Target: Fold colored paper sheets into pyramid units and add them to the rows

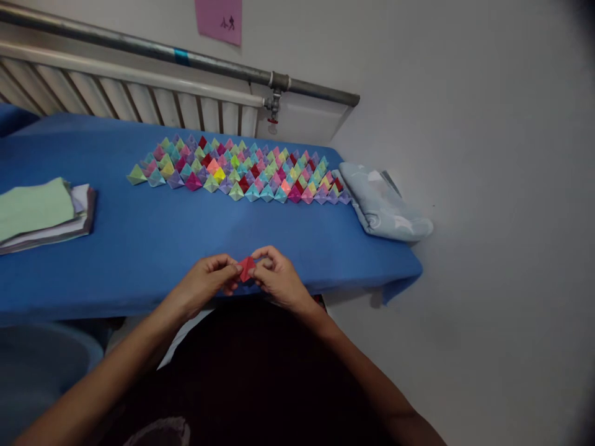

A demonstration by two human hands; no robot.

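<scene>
A small red folded paper piece (pixel 246 269) is held between both hands, just over the front edge of the blue-covered table (pixel 153 248). My left hand (pixel 211 277) pinches its left side with thumb and fingers. On the other side, my right hand (pixel 277 277) grips it between thumb and forefinger, the other fingers curled. A crease line runs across the red paper. Farther back, many folded paper pieces (pixel 235 192) in green, pink, purple, blue, yellow and red stand in close rows.
At the left lies a stack of paper sheets (pixel 35 210), light green on top. A folded pale-blue patterned cloth (pixel 385 207) rests at the table's right end. Behind stand a radiator (pixel 144 102) and a metal pipe (pixel 223 66). Below left is a blue basin (pixel 88 347).
</scene>
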